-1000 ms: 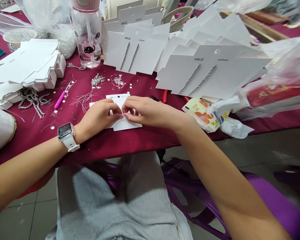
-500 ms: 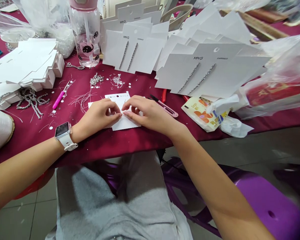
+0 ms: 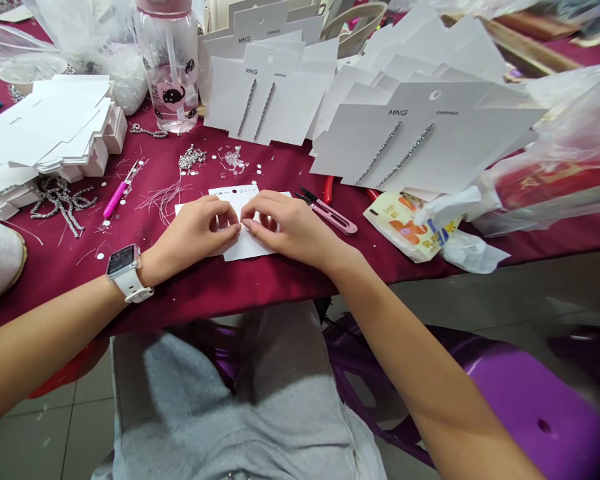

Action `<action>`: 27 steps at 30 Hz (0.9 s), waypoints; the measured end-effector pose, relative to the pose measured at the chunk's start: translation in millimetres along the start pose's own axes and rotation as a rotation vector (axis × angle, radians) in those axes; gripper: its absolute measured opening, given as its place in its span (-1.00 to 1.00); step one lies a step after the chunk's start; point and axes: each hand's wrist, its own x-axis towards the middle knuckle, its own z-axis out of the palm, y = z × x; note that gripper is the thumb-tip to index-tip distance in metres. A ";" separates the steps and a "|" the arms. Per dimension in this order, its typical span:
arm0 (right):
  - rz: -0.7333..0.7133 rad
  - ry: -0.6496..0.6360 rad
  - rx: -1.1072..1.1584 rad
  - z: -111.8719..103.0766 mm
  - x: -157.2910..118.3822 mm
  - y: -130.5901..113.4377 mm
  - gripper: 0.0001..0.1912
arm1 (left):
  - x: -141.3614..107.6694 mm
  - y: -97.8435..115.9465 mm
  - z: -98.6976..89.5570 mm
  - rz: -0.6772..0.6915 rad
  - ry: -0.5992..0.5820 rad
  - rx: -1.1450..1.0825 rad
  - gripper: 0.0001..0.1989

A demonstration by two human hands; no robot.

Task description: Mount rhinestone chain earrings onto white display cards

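My left hand [image 3: 200, 229] and my right hand [image 3: 291, 225] meet fingertip to fingertip over a white earring card [image 3: 247, 249] that lies face down on the cloth. Both are closed in a pinch, thumbs against fingers, and whatever small thing they hold is hidden. Close beyond my right hand is a pair of pink thread snips [image 3: 333, 215]. Thin pale threads [image 3: 166, 200] lie beside my left hand. A small heap of silver pieces [image 3: 192, 157] and some clear plastic bits [image 3: 234, 160] are just past the card.
Stacked white cards [image 3: 45, 123] and silver chains [image 3: 63, 203] lie left, near a magenta seam ripper [image 3: 117, 199]. A water bottle [image 3: 169, 73] stands behind. Cards with silver earrings [image 3: 433, 143] stand at the right, behind a tissue pack [image 3: 405, 227]. A purple stool [image 3: 520, 400] is below.
My hands stay almost in place over the card, with my right fingertips shifted slightly left. The whole view has moved a little.
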 end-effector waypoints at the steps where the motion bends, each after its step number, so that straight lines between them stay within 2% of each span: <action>1: 0.006 0.008 0.006 0.4 0.3 0.5 -0.87 | -0.3 0.3 -0.1 -0.004 0.001 0.002 -0.89; 6: 0.040 0.052 0.009 1.2 -0.9 -0.5 -0.91 | -0.5 0.7 -0.6 -0.021 0.003 -0.010 -0.88; 12: 0.097 0.190 -0.083 10.1 -13.0 -14.8 -0.86 | 0.8 0.3 -1.8 -0.048 -0.008 -0.081 -0.85; 18: 0.177 0.239 -0.096 22.3 -17.1 -22.8 -0.87 | 0.5 0.5 -2.3 -0.065 -0.020 -0.086 -0.85; 27: 0.228 0.267 -0.130 23.9 -15.2 -28.6 -0.78 | 1.4 1.6 -2.2 -0.089 -0.037 -0.052 -0.86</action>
